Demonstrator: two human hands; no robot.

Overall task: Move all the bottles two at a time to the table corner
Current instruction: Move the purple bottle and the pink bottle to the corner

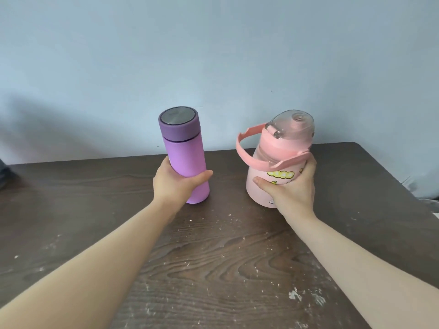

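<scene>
A slim purple bottle (183, 150) with a darker purple cap and a steel top stands slightly tilted at the table's middle. My left hand (175, 184) is wrapped around its lower half. To its right is a wide pink bottle (273, 160) with a clear domed lid, a pink carry strap and a yellow cartoon print. My right hand (289, 188) grips its body from the right side, thumb across the front. Whether the bottles' bases touch the table I cannot tell.
The dark wood-grain table (213, 257) has pale scuffs and specks. Its far right corner (354, 146) lies just behind the pink bottle. A blue-grey wall (213, 55) runs along the far edge. A dark object (3, 174) shows at the left border.
</scene>
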